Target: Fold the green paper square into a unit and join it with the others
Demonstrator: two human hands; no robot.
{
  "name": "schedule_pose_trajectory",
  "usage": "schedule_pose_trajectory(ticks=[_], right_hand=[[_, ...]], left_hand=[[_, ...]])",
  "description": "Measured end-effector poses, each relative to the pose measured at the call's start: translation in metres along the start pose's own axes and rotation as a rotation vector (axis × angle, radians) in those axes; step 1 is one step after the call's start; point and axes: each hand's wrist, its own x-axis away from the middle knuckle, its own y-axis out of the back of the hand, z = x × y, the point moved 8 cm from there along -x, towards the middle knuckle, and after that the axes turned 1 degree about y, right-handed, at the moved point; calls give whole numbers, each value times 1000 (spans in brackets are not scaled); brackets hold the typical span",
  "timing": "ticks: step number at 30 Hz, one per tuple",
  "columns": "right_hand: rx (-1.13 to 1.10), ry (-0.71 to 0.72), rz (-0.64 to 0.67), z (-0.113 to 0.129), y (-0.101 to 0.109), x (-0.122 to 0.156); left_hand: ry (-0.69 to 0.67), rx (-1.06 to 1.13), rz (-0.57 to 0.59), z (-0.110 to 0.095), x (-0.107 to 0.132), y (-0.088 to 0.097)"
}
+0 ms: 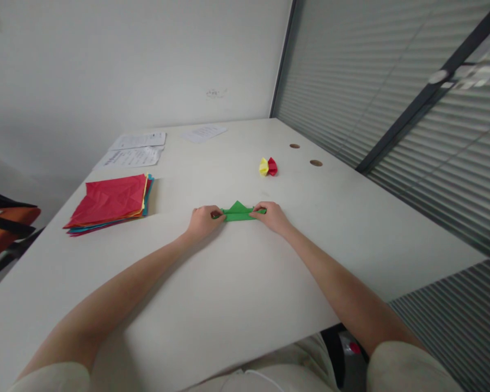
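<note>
A folded green paper [238,211] lies across the middle of the table, a long flat strip with a small triangular point sticking up on its far side. My left hand [204,220] pinches its left end between thumb and fingers. At the other end, my right hand [271,215] grips the paper the same way, fingers closed on it. Both ends are partly covered by my fingers. Beyond my right hand sit two small folded paper pieces side by side, one yellow [263,167] and one red [273,166].
On the left rests a stack of coloured paper sheets [111,198], red on top. Printed sheets [131,156] lie behind it, with another printed page [204,133] near the wall. Two round holes [316,163] pierce the white table [212,305] beside the blinds. An orange chair [8,226] stands left.
</note>
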Motion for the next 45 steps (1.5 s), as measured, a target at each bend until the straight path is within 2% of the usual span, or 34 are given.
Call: schedule_pose_trajectory(ticks=[2,5,9,15,21,29,35,41,43,45], right_hand=[[11,-12,5,0,1,0],[19,-43,24,0,1,1],[18,-56,35,1,2,2],[26,-51,49,2,2,1],[28,-68,63,0,0,1],[27,-72,70,-1,-1,0],[55,-52,70,-1,-1,-1],[94,-83,74,-4,-3,-1],[100,-88,72,-3,-3,-1],[104,-91,69,-3,-3,-1]], left_hand=[[75,106,52,8,-2,-4],[120,205,118,13,-5,-7],[144,108,149,10,-3,-4],[18,-96,203,-7,-1,-3],[-166,-232,248,-22,3,-5],[-226,-367,302,-21,3,-11],[-252,-370,301,-22,4,-13],[-204,-325,316,-14,2,-14],[-205,-347,271,-16,3,-10],[-257,-406,160,-26,7,-2]])
